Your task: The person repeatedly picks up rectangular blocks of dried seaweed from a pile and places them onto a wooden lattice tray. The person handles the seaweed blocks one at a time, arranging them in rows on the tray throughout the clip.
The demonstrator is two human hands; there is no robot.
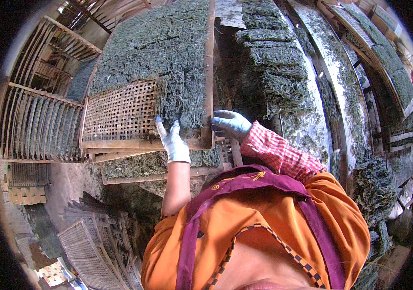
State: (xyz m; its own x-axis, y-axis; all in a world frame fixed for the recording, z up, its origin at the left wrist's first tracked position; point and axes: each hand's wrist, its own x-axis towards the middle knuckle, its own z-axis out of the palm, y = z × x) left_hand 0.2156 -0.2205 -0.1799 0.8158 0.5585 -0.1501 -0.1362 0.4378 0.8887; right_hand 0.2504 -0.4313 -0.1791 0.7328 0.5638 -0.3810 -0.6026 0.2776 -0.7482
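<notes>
A wood-framed woven drying tray (119, 108) lies before me, mostly covered by stringy grey-green slabs (153, 48); their exact kind I cannot tell. Bare lattice shows at its near left. At the near right, a narrow slab (182, 99) reaches down beside this bare patch. My left hand (172, 141), in a pale glove, has fingers spread at that slab's near end, touching it. My right hand (233, 123), also gloved and with a checked sleeve, holds the tray's right rim by the fingers; the fingertips are partly hidden.
Another loaded tray (136, 165) sits underneath. Slatted racks (42, 123) stand at the left, and several empty woven trays (93, 249) lean at the lower left. To the right, a row of stringy slabs (281, 72) lies along a pale surface, with another loaded tray (385, 58) beyond.
</notes>
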